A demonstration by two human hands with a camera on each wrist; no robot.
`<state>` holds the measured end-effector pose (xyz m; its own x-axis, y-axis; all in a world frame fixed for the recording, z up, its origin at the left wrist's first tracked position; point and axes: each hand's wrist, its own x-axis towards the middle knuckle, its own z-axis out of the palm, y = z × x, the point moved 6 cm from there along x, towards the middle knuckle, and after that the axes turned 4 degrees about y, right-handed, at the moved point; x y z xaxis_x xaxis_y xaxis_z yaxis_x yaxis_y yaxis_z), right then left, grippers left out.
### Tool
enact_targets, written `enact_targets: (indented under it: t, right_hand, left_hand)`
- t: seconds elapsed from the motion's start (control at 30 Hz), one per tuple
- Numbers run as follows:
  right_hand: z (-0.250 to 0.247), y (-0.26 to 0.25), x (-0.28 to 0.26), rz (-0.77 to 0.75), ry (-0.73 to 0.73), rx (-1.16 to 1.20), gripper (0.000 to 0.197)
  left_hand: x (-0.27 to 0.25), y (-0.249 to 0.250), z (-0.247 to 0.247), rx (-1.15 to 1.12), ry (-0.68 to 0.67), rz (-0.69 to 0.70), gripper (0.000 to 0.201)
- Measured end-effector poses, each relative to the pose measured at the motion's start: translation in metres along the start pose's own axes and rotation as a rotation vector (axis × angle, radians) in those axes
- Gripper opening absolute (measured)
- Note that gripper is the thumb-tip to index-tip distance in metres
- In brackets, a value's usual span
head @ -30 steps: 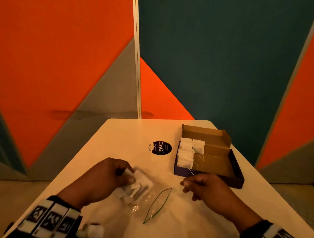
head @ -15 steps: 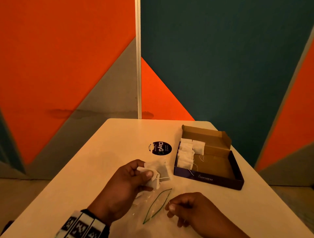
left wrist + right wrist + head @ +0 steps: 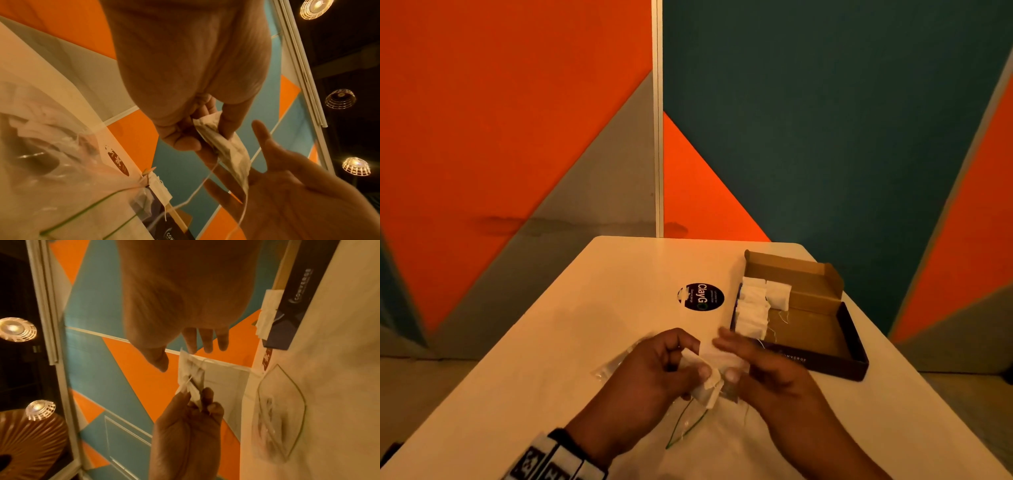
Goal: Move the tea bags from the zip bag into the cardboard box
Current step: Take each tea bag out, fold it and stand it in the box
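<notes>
Zip bag (image 3: 619, 368): clear and limp on the table (image 3: 524, 359), more tea bags inside, green seal gaping.
Left hand (image 3: 654, 373): thumb and fingers pinch a tea bag (image 3: 710, 383) above the table.
Tea bag: likely feather-light, soft, easily torn; best taken by the paper edge, since the string (image 3: 197, 191) dangles loose.
Right hand (image 3: 767, 373): fingers spread, at the bag, not yet pinching.
Sticker (image 3: 700, 297): reads "ClayG", the rest unclear.
Box (image 3: 822, 366): open, tea bags stacked at its left; its printed wording is blurred.
</notes>
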<state>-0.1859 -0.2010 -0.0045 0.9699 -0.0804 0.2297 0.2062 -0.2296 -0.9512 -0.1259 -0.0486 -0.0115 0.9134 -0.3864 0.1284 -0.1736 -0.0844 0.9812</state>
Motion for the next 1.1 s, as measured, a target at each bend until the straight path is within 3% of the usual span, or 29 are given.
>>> enact_targets:
  t: [0.13, 0.4, 0.47, 0.5, 0.53, 0.6, 0.63, 0.77, 0.87, 1.03, 1.1]
  right_hand:
    - [-0.001, 0.005, 0.006, 0.04, 0.053, -0.047, 0.054]
    - [-0.015, 0.009, 0.008, 0.081, 0.142, -0.181, 0.051]
    - [-0.017, 0.004, 0.006, 0.028, 0.117, -0.34, 0.038]
    - [-0.012, 0.002, 0.005, 0.034, 0.075, -0.425, 0.022]
    - [-0.006, 0.001, 0.003, 0.068, 0.022, -0.525, 0.02]
    - [0.005, 0.001, 0.0, 0.056, -0.015, -0.671, 0.065]
    - [0.01, 0.0, 0.0, 0.032, -0.011, -0.696, 0.074]
    - [0.01, 0.001, 0.003, 0.033, 0.024, -0.679, 0.036]
    - [0.0, 0.01, 0.005, 0.09, 0.061, -0.581, 0.022]
    - [-0.011, 0.027, 0.008, 0.155, 0.148, -0.368, 0.009]
    - [-0.015, 0.03, 0.008, 0.176, 0.176, -0.28, 0.014]
  left_hand:
    - [0.0, 0.002, 0.005, -0.038, 0.003, -0.015, 0.014]
    - [0.003, 0.006, -0.008, 0.088, 0.066, -0.08, 0.009]
    - [0.005, 0.01, -0.015, 0.159, 0.086, -0.075, 0.011]
    - [0.007, 0.011, -0.017, 0.192, 0.096, -0.067, 0.015]
    - [0.008, 0.013, -0.018, 0.225, 0.103, -0.055, 0.018]
    - [0.01, 0.019, -0.013, 0.292, 0.088, -0.017, 0.023]
    - [0.01, 0.021, -0.009, 0.321, 0.069, 0.006, 0.023]
    - [0.009, 0.025, 0.001, 0.37, -0.074, 0.025, 0.029]
    - [0.009, 0.023, -0.002, 0.38, -0.153, 0.032, 0.04]
    - [0.009, 0.024, -0.007, 0.477, -0.154, 0.092, 0.048]
    - [0.01, 0.026, -0.011, 0.497, -0.149, 0.108, 0.045]
